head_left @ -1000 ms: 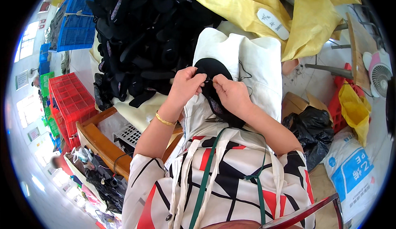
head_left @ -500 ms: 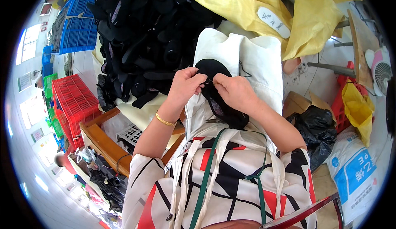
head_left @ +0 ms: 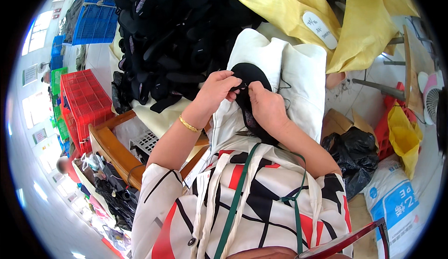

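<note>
A black cloth shoe [head_left: 258, 74] rests on the white cloth [head_left: 305, 68] over my lap, its rounded end pointing away from me. A patterned lining shows inside its opening. My left hand [head_left: 218, 91], with a gold bracelet at the wrist, pinches the shoe's upper near the middle. Close beside it, my right hand [head_left: 268, 106] is closed, thumb and fingertips pressed together at the same spot on the shoe. A tiny pale speck shows between the fingertips; it is too small to make out. Dark thread [head_left: 284, 85] lies on the white cloth to the right.
A large heap of black shoes [head_left: 172, 35] lies ahead to the left. Yellow sheeting [head_left: 284, 2] with a white insole [head_left: 320, 29] on it is ahead right. Left stand a wooden drawer frame [head_left: 112, 149] and red crate [head_left: 86, 100]; right, a black plastic bag [head_left: 352, 151].
My view has shifted a little, so the scene sits differently. My right hand has turned more upright, its fingertips slightly farther from the left hand's. Both hands stay on the shoe.
</note>
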Tool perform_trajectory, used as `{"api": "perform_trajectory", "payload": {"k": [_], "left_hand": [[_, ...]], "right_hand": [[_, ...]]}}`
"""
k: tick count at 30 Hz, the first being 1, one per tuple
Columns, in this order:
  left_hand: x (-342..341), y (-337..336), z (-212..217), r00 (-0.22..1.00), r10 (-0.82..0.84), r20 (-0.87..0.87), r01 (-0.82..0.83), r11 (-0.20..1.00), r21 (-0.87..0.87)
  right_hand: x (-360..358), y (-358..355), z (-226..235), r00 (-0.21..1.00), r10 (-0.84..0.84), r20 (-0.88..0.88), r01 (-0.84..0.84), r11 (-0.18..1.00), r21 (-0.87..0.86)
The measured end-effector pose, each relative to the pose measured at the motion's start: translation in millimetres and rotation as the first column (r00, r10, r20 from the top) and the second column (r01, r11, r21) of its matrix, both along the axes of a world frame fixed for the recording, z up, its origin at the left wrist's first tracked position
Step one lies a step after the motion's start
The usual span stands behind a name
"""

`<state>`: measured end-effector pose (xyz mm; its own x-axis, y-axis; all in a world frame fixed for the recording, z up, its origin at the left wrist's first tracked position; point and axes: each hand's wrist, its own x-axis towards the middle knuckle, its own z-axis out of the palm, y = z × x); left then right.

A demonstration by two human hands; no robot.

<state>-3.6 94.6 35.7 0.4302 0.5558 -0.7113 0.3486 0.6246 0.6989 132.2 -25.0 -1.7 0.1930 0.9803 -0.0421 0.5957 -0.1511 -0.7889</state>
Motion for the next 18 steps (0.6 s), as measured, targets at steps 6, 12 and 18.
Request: {"api": "perform_trajectory", "payload": {"k": [6,12,18], "left_hand": [[-5.9,-1.4,-4.1,0.997,0.003,0.08,-0.002,1.0,-0.016],[-6.7,-3.5,-11.3,0.997,0.015,0.078,-0.016,1.0,0.013],[-3.5,-7.1,-13.0,0.999,-0.015,0.052,0.01,0.996,0.085]], "right_hand": [[1.5,7.2,2.9,0.967,-0.065,-0.248,0.065,0.998,-0.008],[31.3,25.0,27.8,0.871,-0.049,-0.489,-0.048,0.982,-0.183],[29.2,37.7,12.2,0.938,0.072,-0.34,-0.028,0.991,0.131]]}}
